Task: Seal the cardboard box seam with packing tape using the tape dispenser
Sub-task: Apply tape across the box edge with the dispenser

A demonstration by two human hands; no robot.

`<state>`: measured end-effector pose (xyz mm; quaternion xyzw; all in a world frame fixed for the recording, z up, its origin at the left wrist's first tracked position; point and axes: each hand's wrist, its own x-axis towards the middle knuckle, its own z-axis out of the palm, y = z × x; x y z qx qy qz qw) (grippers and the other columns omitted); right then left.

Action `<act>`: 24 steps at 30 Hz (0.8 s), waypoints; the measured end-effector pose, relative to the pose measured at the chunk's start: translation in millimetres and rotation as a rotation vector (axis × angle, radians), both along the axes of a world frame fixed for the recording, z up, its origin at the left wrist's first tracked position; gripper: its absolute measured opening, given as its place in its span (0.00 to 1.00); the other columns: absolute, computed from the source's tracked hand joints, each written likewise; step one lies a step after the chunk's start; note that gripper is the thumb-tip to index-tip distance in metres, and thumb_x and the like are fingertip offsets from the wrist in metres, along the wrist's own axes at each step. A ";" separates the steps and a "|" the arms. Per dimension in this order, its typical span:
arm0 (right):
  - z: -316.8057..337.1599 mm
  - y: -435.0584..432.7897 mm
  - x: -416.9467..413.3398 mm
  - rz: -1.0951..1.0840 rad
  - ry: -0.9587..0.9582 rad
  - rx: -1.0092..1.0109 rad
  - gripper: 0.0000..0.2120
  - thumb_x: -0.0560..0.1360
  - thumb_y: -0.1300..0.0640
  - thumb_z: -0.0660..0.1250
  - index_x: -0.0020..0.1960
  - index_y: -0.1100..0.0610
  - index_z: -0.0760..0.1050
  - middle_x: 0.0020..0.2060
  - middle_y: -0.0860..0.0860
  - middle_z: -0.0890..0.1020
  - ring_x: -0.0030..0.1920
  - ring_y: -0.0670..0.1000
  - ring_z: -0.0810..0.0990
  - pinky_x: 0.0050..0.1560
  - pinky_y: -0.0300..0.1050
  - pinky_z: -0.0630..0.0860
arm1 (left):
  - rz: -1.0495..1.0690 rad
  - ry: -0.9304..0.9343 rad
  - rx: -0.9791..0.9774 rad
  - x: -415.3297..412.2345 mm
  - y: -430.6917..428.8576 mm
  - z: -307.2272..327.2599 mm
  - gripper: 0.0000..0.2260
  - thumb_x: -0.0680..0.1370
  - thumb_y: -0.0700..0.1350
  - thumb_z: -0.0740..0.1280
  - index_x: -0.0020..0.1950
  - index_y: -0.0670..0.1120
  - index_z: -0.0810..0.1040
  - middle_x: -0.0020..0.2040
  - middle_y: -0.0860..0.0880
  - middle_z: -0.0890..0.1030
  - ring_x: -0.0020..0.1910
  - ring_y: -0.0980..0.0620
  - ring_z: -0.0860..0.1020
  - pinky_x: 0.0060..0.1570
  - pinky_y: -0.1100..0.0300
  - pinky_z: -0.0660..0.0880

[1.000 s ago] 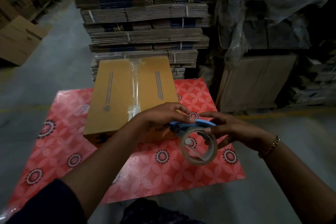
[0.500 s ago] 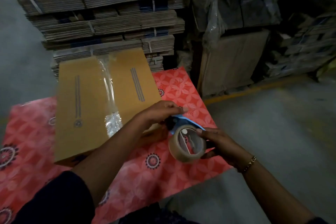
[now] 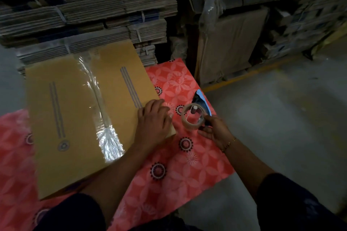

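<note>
the right hand [image 3: 216,131] had its grip closed around the handle end of the tape dispenser [image 3: 201,108], fingers curled tight at the lower right of the tape roll [image 3: 193,118], with a thin bracelet [image 3: 229,144] at the wrist. the dispenser was held just above the red patterned mat [image 3: 187,165], its blue blade end pointing away from the person and the roll standing on edge, clear of the box and just to the right of it. the left hand [image 3: 153,124] lay palm down, fingers loosely spread and holding nothing, pressing on the near right corner of the cardboard box [image 3: 65,118], with its fingertips reaching past the box edge toward the roll but apart from it. the box sat flat on the mat, turned at a slight angle, and a strip of clear tape [image 3: 99,103] ran along its centre seam from the far edge toward the near side, bunched and wrinkled at its near end. both forearms came out of dark sleeves [image 3: 293,202] at the bottom of the view. the mat lay on a grey concrete floor [image 3: 281,118]. behind the box stood strapped stacks of flattened cartons [image 3: 84,11], and to the right were larger boxes under plastic wrap [image 3: 231,30].
</note>
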<state>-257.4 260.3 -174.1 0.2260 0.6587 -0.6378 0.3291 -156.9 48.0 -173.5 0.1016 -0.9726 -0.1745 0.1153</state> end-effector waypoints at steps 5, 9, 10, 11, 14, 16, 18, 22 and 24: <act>-21.8 -34.0 -21.4 0.015 -0.048 0.031 0.05 0.83 0.61 0.60 0.54 0.61 0.74 0.43 0.55 0.77 0.37 0.56 0.82 0.25 0.45 0.83 | -0.002 -0.020 -0.016 -0.3 1.4 2.2 0.11 0.77 0.51 0.63 0.56 0.49 0.79 0.70 0.48 0.76 0.70 0.44 0.69 0.63 0.44 0.64; -35.2 -44.9 -39.3 0.123 -0.034 0.142 0.05 0.83 0.56 0.61 0.53 0.58 0.73 0.42 0.54 0.77 0.37 0.54 0.79 0.28 0.48 0.84 | 0.008 -0.041 -0.036 -1.6 1.9 3.6 0.12 0.78 0.52 0.62 0.57 0.49 0.79 0.70 0.49 0.76 0.70 0.45 0.69 0.62 0.44 0.63; -37.8 -45.2 -43.7 0.172 -0.019 0.197 0.07 0.82 0.54 0.61 0.55 0.57 0.74 0.42 0.54 0.77 0.37 0.53 0.79 0.29 0.48 0.84 | 0.008 -0.045 -0.036 -1.9 1.8 3.8 0.12 0.78 0.52 0.62 0.57 0.49 0.78 0.70 0.49 0.75 0.70 0.45 0.69 0.62 0.44 0.64; -40.7 -44.3 -48.0 0.217 -0.008 0.255 0.09 0.82 0.52 0.61 0.58 0.56 0.74 0.42 0.54 0.77 0.36 0.53 0.78 0.29 0.48 0.84 | 0.009 -0.047 -0.034 -2.0 2.0 3.9 0.12 0.78 0.53 0.62 0.56 0.49 0.78 0.70 0.49 0.75 0.70 0.45 0.69 0.62 0.44 0.64; -45.6 -39.2 -57.5 0.279 0.038 0.373 0.12 0.83 0.52 0.60 0.62 0.56 0.75 0.40 0.55 0.77 0.31 0.51 0.76 0.21 0.41 0.79 | 0.010 -0.050 -0.029 -2.9 3.5 3.8 0.11 0.79 0.53 0.62 0.55 0.49 0.78 0.70 0.48 0.76 0.70 0.45 0.69 0.62 0.44 0.65; -53.5 -34.1 -63.6 0.316 0.117 0.452 0.16 0.82 0.52 0.62 0.63 0.61 0.76 0.43 0.58 0.79 0.26 0.49 0.77 0.18 0.37 0.73 | 0.014 -0.055 -0.029 -3.0 4.5 4.2 0.12 0.79 0.53 0.62 0.56 0.49 0.78 0.70 0.49 0.76 0.70 0.45 0.69 0.63 0.44 0.64; -57.7 -29.9 -66.7 0.375 0.165 0.505 0.17 0.81 0.53 0.63 0.65 0.61 0.77 0.44 0.58 0.80 0.25 0.49 0.77 0.20 0.38 0.72 | 0.017 -0.058 -0.030 -3.1 5.2 4.9 0.12 0.79 0.53 0.62 0.57 0.49 0.79 0.70 0.49 0.75 0.71 0.46 0.69 0.63 0.44 0.64; -51.2 -20.6 -68.3 0.483 0.224 0.564 0.29 0.79 0.50 0.68 0.76 0.57 0.67 0.60 0.59 0.81 0.47 0.59 0.84 0.33 0.46 0.79 | 0.026 -0.056 -0.047 -2.4 6.2 5.6 0.11 0.79 0.53 0.61 0.56 0.50 0.78 0.70 0.50 0.75 0.70 0.47 0.69 0.63 0.45 0.63; -44.8 -13.8 -68.2 0.572 0.356 0.626 0.35 0.77 0.49 0.71 0.79 0.59 0.63 0.72 0.61 0.75 0.65 0.64 0.80 0.54 0.59 0.82 | 0.027 -0.051 -0.054 -1.5 6.9 5.9 0.11 0.79 0.53 0.61 0.56 0.51 0.79 0.70 0.50 0.75 0.71 0.47 0.68 0.63 0.45 0.63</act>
